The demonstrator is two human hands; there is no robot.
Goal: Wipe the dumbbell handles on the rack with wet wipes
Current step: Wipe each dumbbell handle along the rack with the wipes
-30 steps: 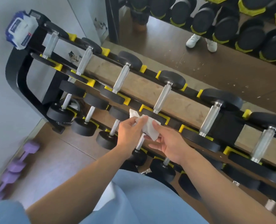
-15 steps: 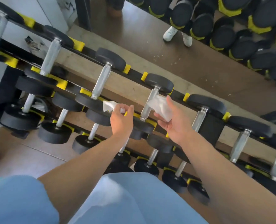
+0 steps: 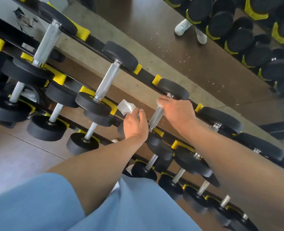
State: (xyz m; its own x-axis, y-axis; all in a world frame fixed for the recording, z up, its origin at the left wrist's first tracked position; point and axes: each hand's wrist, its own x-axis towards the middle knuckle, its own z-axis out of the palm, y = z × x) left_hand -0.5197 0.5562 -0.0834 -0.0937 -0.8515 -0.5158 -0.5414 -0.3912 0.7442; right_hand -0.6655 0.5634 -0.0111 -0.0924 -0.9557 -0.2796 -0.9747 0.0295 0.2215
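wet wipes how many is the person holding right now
2. The first wipe is pinched in the left hand, beside the handle; the second wipe is under the right hand at that handle's top. More may be hidden.

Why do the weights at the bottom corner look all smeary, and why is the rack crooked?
Head view: the small black dumbbells at lower right are motion-blurred, as is the right hand; the wide-angle lens and tilted head slant the black-and-yellow rack; the shiny knurled steel handle stays fairly sharp.
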